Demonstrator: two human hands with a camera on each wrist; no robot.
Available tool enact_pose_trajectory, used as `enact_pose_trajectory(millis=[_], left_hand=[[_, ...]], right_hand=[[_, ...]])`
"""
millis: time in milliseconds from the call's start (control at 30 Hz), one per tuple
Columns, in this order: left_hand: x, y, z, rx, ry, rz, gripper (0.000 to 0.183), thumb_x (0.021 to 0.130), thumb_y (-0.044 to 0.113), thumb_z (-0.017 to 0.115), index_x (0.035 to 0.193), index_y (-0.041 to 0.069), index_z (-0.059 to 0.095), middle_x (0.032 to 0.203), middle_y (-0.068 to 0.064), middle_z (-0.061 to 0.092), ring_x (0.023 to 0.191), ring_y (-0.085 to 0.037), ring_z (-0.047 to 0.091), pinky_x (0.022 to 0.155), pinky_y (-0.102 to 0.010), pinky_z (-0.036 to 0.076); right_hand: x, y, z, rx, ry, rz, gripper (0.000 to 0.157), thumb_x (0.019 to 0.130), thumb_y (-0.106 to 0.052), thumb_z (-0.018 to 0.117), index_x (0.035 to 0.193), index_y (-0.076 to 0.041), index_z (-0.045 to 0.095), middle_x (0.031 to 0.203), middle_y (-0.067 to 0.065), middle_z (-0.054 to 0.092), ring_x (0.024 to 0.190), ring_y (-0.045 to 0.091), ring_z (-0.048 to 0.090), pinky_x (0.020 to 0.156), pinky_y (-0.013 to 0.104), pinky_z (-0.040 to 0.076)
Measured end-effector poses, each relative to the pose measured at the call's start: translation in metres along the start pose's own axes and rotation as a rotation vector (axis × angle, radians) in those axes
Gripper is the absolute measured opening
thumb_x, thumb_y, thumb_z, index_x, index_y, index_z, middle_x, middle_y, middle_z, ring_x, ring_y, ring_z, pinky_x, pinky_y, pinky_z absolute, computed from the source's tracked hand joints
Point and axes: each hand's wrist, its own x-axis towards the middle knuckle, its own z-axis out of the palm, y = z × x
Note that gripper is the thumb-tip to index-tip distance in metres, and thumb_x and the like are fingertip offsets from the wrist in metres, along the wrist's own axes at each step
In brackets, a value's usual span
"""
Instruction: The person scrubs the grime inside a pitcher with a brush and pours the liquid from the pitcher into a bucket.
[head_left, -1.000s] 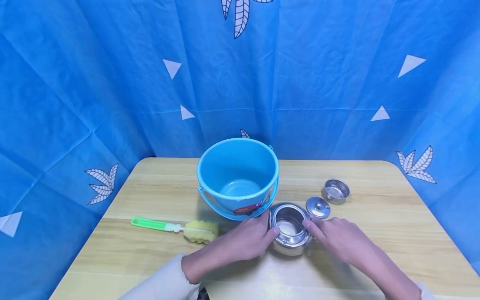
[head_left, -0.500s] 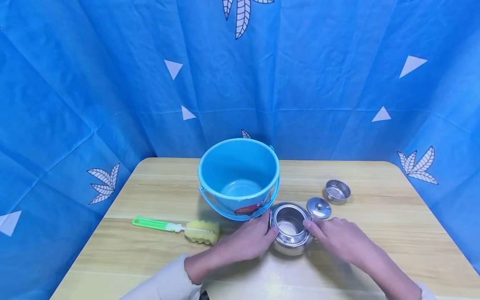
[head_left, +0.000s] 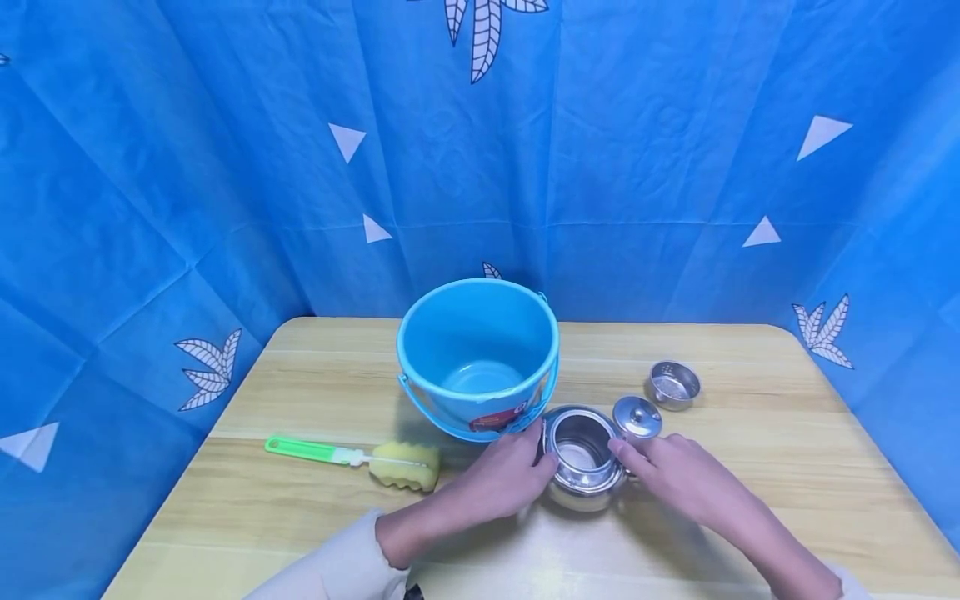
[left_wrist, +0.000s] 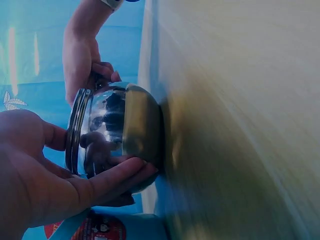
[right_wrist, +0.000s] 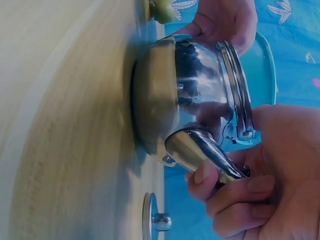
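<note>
A shiny steel teapot [head_left: 581, 500] without its lid stands upright on the table between both hands. My left hand [head_left: 506, 475] holds its left side; in the left wrist view the thumb rests at the rim and the fingers lie along the teapot's body [left_wrist: 142, 117]. On the other side, my right hand [head_left: 686, 479] grips the spout [right_wrist: 192, 150], its fingers curled round it in the right wrist view, with the thumb by the rim. Just behind the right hand lies the round steel lid [head_left: 637, 415], knob up.
A light blue bucket [head_left: 477, 398] stands behind the left hand, close to the teapot, its handle hanging down in front. A sponge brush [head_left: 405, 465] with a green handle lies to the left. A small steel strainer [head_left: 675, 384] sits beyond the lid. Blue curtains surround the wooden table [head_left: 330, 375].
</note>
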Motion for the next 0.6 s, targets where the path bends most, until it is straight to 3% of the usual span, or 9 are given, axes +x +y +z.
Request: enact_pose_trajectory(millis=[133,267,467,600], left_hand=[[0.0,0.003,-0.001,0.003,0.02,0.008,0.066,0.104,0.03,0.053,0.159,-0.003,0.034,0.115,-0.013,0.068,0.076,-0.013,0.062,0.07,-0.027,0.052],[-0.001,0.006,-0.002,-0.026,0.019,0.007,0.066,0.103,0.028,0.054,0.159,-0.001,0.034,0.087,-0.006,0.061,0.058,-0.011,0.054,0.057,-0.027,0.046],[-0.003,0.013,-0.006,-0.034,0.051,0.005,0.057,0.102,0.03,0.058,0.152,0.008,0.046,0.109,-0.007,0.07,0.075,-0.01,0.06,0.071,-0.027,0.051],[-0.005,0.02,-0.009,-0.091,0.041,-0.042,0.053,0.1,0.033,0.059,0.148,0.011,0.05,0.118,-0.007,0.072,0.089,-0.011,0.065,0.083,-0.033,0.057]], right_hand=[[-0.001,0.0,0.0,0.016,0.012,0.002,0.049,0.108,-0.056,0.041,0.102,-0.023,0.075,0.071,-0.009,0.06,0.073,0.011,0.057,0.078,0.041,0.054],[-0.004,-0.001,-0.001,0.017,0.028,0.015,0.047,0.108,-0.056,0.042,0.095,-0.024,0.075,0.072,-0.008,0.062,0.073,0.012,0.057,0.076,0.04,0.054],[-0.008,-0.004,-0.007,-0.005,0.068,0.031,0.048,0.108,-0.054,0.044,0.098,-0.022,0.078,0.074,-0.006,0.065,0.074,0.012,0.059,0.076,0.042,0.055],[-0.01,-0.005,-0.012,-0.008,0.079,0.04,0.048,0.108,-0.052,0.043,0.093,-0.021,0.077,0.07,-0.006,0.062,0.071,0.012,0.055,0.07,0.038,0.051]])
